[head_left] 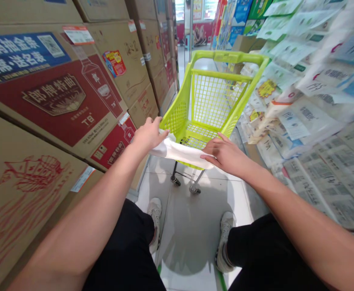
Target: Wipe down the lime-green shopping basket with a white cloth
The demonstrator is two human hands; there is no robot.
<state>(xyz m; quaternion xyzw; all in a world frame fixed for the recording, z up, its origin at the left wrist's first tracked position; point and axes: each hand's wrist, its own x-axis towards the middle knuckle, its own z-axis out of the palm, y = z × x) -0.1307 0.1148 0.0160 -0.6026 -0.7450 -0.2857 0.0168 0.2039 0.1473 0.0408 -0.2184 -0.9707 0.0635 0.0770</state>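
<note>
A lime-green plastic shopping cart [216,101] stands in a narrow aisle in front of me, its basket empty. A white cloth [181,152] lies wrapped over the cart's near handle bar. My left hand [148,133] grips the left end of the cloth-covered handle, fingers curled round it. My right hand [224,154] rests on the right end of the cloth, fingers folded down over it. Both my forearms reach forward from the bottom corners. My legs in black trousers and my light shoes [155,210] show below, on the pale tiled floor.
Stacked cardboard cartons [74,93] with red and blue labels wall the left side, close to the cart. Shelves of white and blue packaged goods [313,105] line the right. The aisle runs on toward a bright opening [192,24] at the far end.
</note>
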